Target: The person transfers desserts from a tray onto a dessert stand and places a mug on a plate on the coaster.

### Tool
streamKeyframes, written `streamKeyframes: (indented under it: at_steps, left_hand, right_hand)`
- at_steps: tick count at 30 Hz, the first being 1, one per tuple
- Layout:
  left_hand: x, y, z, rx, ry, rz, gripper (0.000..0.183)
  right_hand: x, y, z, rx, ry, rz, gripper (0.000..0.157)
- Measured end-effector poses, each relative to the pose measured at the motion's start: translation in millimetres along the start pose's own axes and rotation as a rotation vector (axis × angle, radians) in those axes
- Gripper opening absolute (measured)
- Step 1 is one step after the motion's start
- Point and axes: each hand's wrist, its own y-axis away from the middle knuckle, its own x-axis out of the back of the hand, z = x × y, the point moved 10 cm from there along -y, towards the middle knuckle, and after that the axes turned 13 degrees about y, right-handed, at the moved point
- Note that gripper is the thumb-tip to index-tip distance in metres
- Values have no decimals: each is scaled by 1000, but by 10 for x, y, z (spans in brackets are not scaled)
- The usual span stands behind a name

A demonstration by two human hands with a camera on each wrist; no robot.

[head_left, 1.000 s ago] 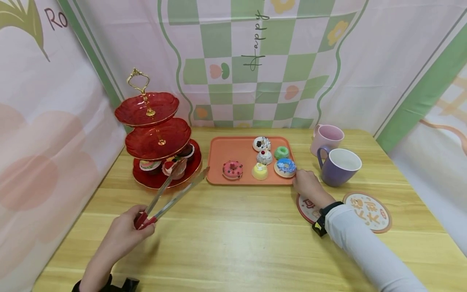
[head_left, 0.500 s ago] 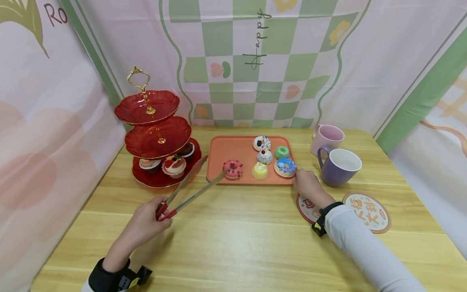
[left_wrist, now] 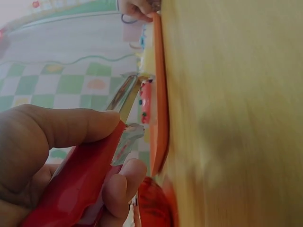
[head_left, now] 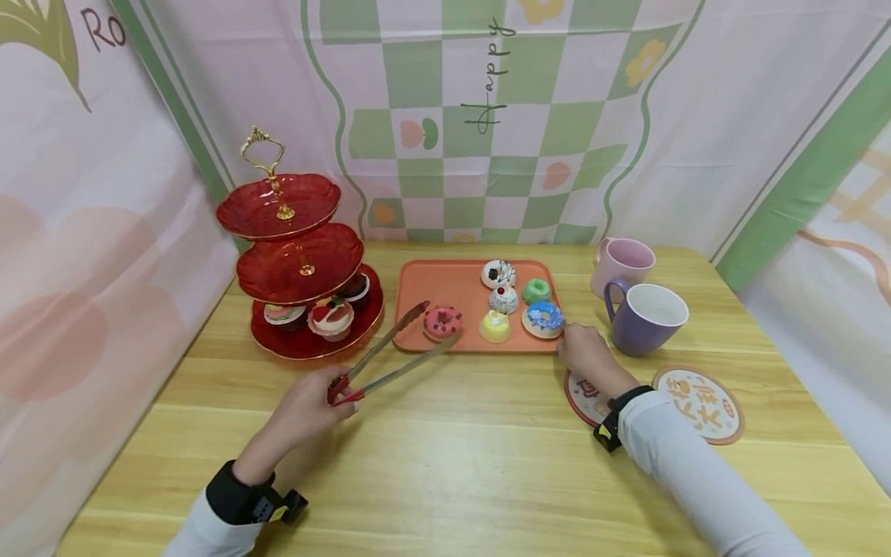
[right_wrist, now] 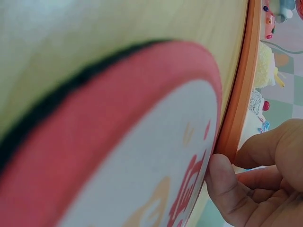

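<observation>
In the head view my left hand (head_left: 306,410) grips food tongs (head_left: 383,343) with red handles. The tong arms are spread, one tip on each side of a pink sprinkled donut (head_left: 442,322), which sits on an orange tray (head_left: 431,282). The left wrist view shows thumb and fingers around the red handle (left_wrist: 80,175). My right hand (head_left: 590,356) pinches the tray's front right corner; in the right wrist view its thumb and a finger meet at the rim. A blue donut (head_left: 543,319), a green donut (head_left: 537,291) and several small cakes share the tray.
A red three-tier stand (head_left: 299,263) at left has cupcakes (head_left: 330,319) on its bottom plate. Right of the tray stand a pink mug (head_left: 629,259) and a purple mug (head_left: 654,321). Two round coasters (head_left: 699,402) lie nearer the front, one partly under my right arm.
My left hand has moved the tongs rightward from over the cupcakes on the stand to the pink donut. The right hand has stayed at the tray's corner.
</observation>
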Motion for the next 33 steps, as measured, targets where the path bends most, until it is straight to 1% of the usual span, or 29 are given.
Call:
streamKeyframes:
  at_steps: [5, 7, 10, 16, 19, 24, 27, 30, 33]
  left_hand:
    - [-48, -75, -33, 36, 14, -12, 37]
    - [-55, -92, -38, 40, 10, -11, 34]
    - [-60, -109, -37, 38, 6, -6, 32]
    - [-111, -138, -40, 16, 5, -18, 38]
    - [-127, -151, -38, 9, -20, -19, 38]
    - [-130, -157, -10, -5, -111, -11, 41]
    - [-133, -148, 13, -9, -151, -11, 40]
    - [-131, -138, 31, -17, -173, -7, 35]
    - [-132, -134, 41, -28, -167, 1, 33]
  right_hand:
    - [-5, -9, -7, 8, -1, 3, 20]
    - [-7, -13, -7, 9, -2, 3, 19]
    - [-11, -9, -7, 4, -10, -5, 20]
    - [-19, -6, 0, -7, -14, -12, 20]
    - [-21, -7, -3, -3, -11, -9, 21]
    - [-16, -6, 1, -3, -3, -3, 20]
    - [-17, -8, 18, -13, -6, -8, 21]
    - [-14, -5, 18, -13, -10, -9, 21]
    - [-14, 0, 12, -7, -9, -8, 20]
